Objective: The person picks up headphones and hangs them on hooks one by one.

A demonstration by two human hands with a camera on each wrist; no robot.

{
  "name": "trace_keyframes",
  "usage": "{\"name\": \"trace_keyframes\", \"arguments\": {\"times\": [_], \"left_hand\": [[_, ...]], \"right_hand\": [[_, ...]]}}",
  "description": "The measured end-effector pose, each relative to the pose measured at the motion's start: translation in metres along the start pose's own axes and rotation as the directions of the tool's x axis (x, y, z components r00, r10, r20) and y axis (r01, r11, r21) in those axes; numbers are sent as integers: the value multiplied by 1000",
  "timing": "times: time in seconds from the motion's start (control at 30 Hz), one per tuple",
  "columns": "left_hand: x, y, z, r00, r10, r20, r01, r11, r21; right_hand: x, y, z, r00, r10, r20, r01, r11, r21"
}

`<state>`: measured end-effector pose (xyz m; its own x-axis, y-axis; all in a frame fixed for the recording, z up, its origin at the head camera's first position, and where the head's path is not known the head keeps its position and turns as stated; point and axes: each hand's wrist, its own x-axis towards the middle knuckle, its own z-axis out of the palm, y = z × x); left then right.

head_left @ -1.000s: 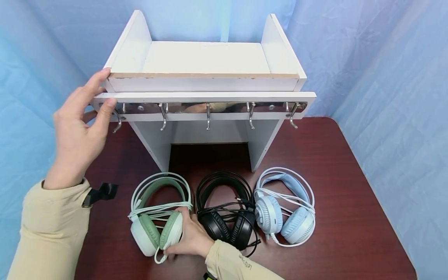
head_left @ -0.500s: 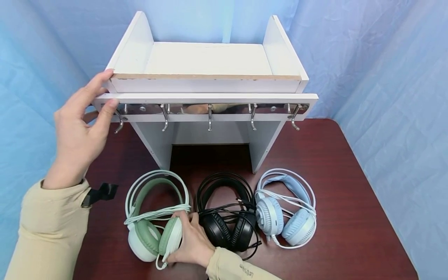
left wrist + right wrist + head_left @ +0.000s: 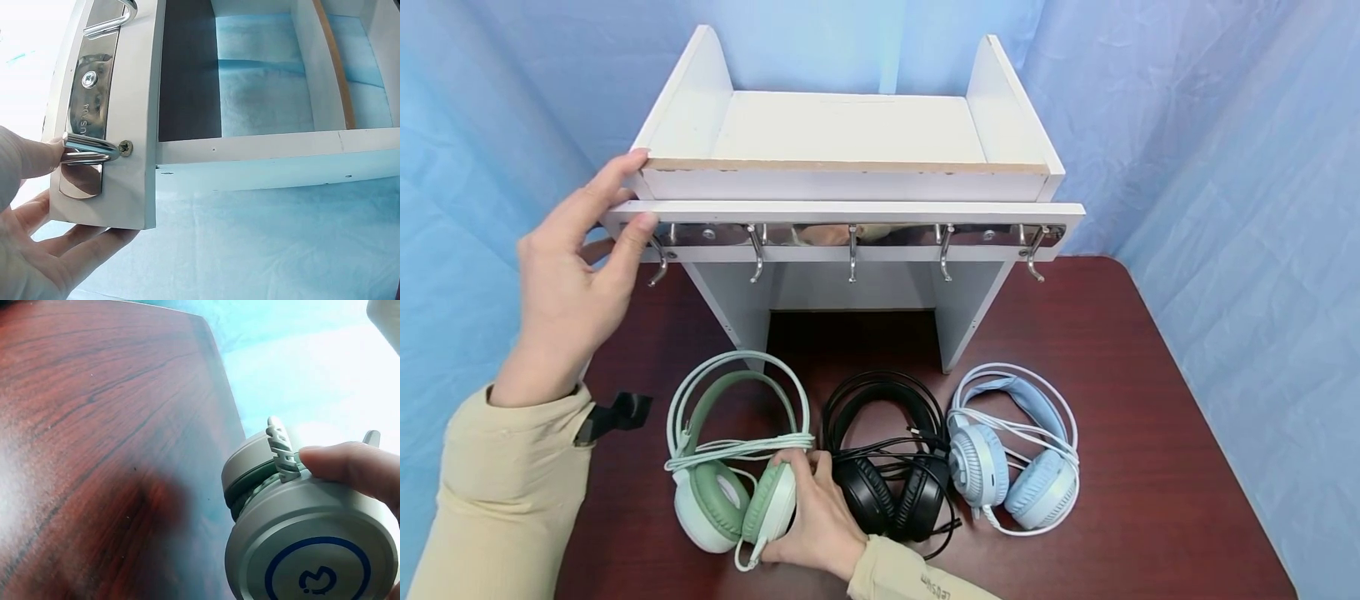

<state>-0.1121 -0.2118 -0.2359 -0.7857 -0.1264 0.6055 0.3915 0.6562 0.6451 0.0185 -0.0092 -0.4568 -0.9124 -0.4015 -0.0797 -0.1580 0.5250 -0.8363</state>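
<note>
My left hand (image 3: 572, 267) grips the left end of the white rack's hook board (image 3: 850, 212), thumb on the front and fingers behind. In the left wrist view its thumb lies by a metal hook (image 3: 90, 150). With my right hand (image 3: 820, 521) I hold the right ear cup of the white-and-green headphones (image 3: 707, 508), whose pale cable is wound across the band. The right wrist view shows the thumb on the cup's edge beside the ribbed cable end (image 3: 282, 450). Black headphones (image 3: 887, 492) lie just right of that hand, and light blue headphones (image 3: 977, 462) lie farther right.
The white rack (image 3: 850, 125) stands at the back of the dark red table (image 3: 1135, 433), several metal hooks (image 3: 944, 254) along its front. Blue cloth (image 3: 1210, 167) hangs behind and at the sides. A black strap (image 3: 617, 417) sticks out from the left cuff.
The white-and-green headphones have shifted slightly left and their band has risen, with my right hand holding the cup throughout. My left hand keeps its grip on the board.
</note>
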Motion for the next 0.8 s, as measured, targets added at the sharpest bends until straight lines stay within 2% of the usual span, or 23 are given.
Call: {"name": "trace_keyframes", "arguments": {"times": [0.13,0.37,0.6,0.8], "left_hand": [[1,1,0,1000,0,2,0,1000,-7],[0,1,-1,1000,0,6,0,1000,-15],[1,3,0,1000,16,3,-16,1000,-19],[1,4,0,1000,10,2,-10,1000,-14]], "right_hand": [[-2,-4,-3,997,-59,-54,57,998,-38],[-4,-11,-6,974,-179,-141,168,982,-85],[-3,-14,-10,929,-306,-206,280,949,-148],[-2,-14,-10,914,-336,-227,308,940,-149]]}}
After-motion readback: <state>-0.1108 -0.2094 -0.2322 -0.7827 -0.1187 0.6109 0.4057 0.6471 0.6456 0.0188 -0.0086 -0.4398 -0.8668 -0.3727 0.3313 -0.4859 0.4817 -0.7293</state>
